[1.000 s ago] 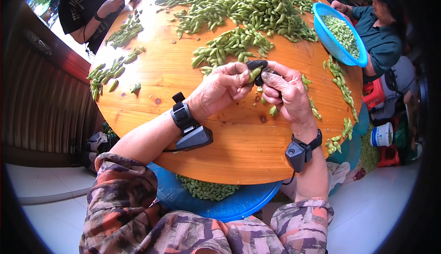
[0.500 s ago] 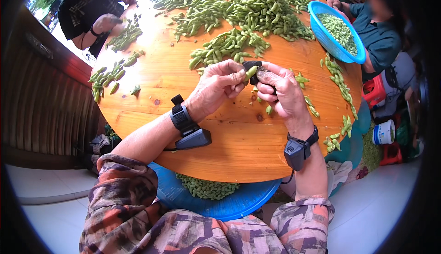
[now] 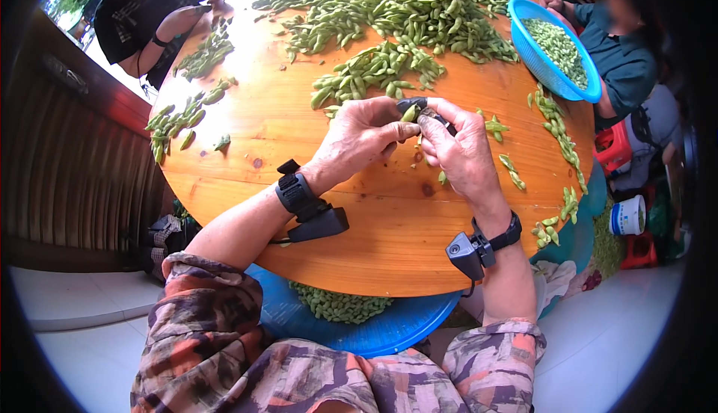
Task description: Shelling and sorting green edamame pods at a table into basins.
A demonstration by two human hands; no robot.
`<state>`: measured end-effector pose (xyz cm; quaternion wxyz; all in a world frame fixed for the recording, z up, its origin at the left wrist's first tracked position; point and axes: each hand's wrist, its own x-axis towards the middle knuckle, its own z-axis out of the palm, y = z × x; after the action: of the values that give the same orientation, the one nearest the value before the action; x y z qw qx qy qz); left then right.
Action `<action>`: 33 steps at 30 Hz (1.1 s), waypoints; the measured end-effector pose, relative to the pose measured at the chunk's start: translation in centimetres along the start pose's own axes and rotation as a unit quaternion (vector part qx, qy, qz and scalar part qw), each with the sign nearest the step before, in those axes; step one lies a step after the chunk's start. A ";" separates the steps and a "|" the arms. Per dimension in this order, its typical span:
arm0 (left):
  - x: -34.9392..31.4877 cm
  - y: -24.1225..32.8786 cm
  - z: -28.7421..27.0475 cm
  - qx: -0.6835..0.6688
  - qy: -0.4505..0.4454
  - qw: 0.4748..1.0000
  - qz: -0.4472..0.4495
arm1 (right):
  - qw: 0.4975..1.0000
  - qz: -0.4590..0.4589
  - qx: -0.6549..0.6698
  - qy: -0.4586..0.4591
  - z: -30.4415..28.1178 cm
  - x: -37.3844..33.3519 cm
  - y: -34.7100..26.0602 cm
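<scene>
Over the wooden table, my left hand (image 3: 363, 138) pinches a green soybean pod (image 3: 410, 114) between thumb and fingers. Opposite it, my right hand (image 3: 465, 148) is closed, its thumb and forefinger pressed against the pod's other end. A black cover (image 3: 410, 103) sits on the tip of the right forefinger, and something dark shows between that hand's fingers. Just beyond my hands lies a small heap of pods (image 3: 374, 73). Straps with dark boxes are on both my wrists.
A large pile of pods (image 3: 419, 13) covers the far table (image 3: 262, 125). Opened pods (image 3: 557, 125) line its right edge. A blue basket of shelled beans (image 3: 553, 50) stands far right. Below the near edge, a blue basin (image 3: 419, 331) holds shelled beans. Two people work across the table.
My right hand has turned, its thumb now lying over the pod's end and its fingers lower. The left fingers have shifted along the pod. The far-left person's hand has moved slightly.
</scene>
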<state>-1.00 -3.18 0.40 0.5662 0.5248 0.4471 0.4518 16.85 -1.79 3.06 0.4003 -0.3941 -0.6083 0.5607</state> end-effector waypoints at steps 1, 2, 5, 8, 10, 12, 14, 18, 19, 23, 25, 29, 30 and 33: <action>-0.1 0.1 0.0 0.005 0.001 1.000 0.000 | 1.000 -0.005 -0.016 0.003 0.0 0.0 0.1; -0.2 0.3 -0.1 0.010 0.002 1.000 0.000 | 1.000 0.008 0.006 -0.003 0.0 0.0 0.1; -0.3 0.3 -0.4 -0.022 -0.017 1.000 -0.009 | 0.996 0.042 0.074 -0.027 -0.2 0.1 -0.1; -0.1 0.6 -1.0 -0.071 -0.059 0.995 -0.032 | 0.989 0.064 0.121 -0.050 -1.0 0.5 0.5; 0.2 0.7 -1.5 -0.101 -0.088 0.990 -0.052 | 0.988 0.076 0.121 -0.059 -1.2 0.6 0.4; 0.6 0.5 -1.9 -0.132 -0.119 0.981 -0.074 | 0.993 0.064 0.082 -0.053 -1.3 0.7 0.6; 0.7 0.4 -1.8 -0.086 -0.109 0.988 -0.062 | 0.998 0.043 0.032 -0.031 -1.1 0.6 0.3; 0.4 0.4 -1.3 0.004 -0.107 0.994 -0.037 | 1.000 0.018 -0.015 -0.001 -0.5 0.5 -0.2; 0.4 0.4 -1.3 0.005 -0.113 0.993 -0.037 | 1.000 0.020 -0.010 -0.002 -0.6 0.5 -0.1; 0.4 0.1 -1.5 -0.027 -0.133 0.990 -0.048 | 0.996 -0.001 -0.091 0.001 -0.5 0.4 -0.4; 0.4 0.2 -1.4 -0.077 -0.128 0.986 -0.071 | 0.988 -0.044 -0.145 0.002 -0.5 0.3 -0.3; 0.4 0.2 -1.6 -0.179 -0.117 0.970 -0.113 | 0.999 -0.008 -0.037 -0.022 -0.4 0.3 -0.3; 0.5 -0.1 -1.7 -0.198 -0.123 0.966 -0.116 | 0.998 0.032 0.040 -0.036 -0.7 0.4 -0.1; 0.5 -0.9 -1.3 -0.292 -0.133 0.941 -0.108 | 0.981 0.081 0.167 -0.056 -1.6 0.9 0.6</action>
<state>-2.10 -2.47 -0.57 0.7944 0.3406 0.2702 0.4242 18.01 -0.38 2.58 0.3785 -0.3377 -0.4936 0.7064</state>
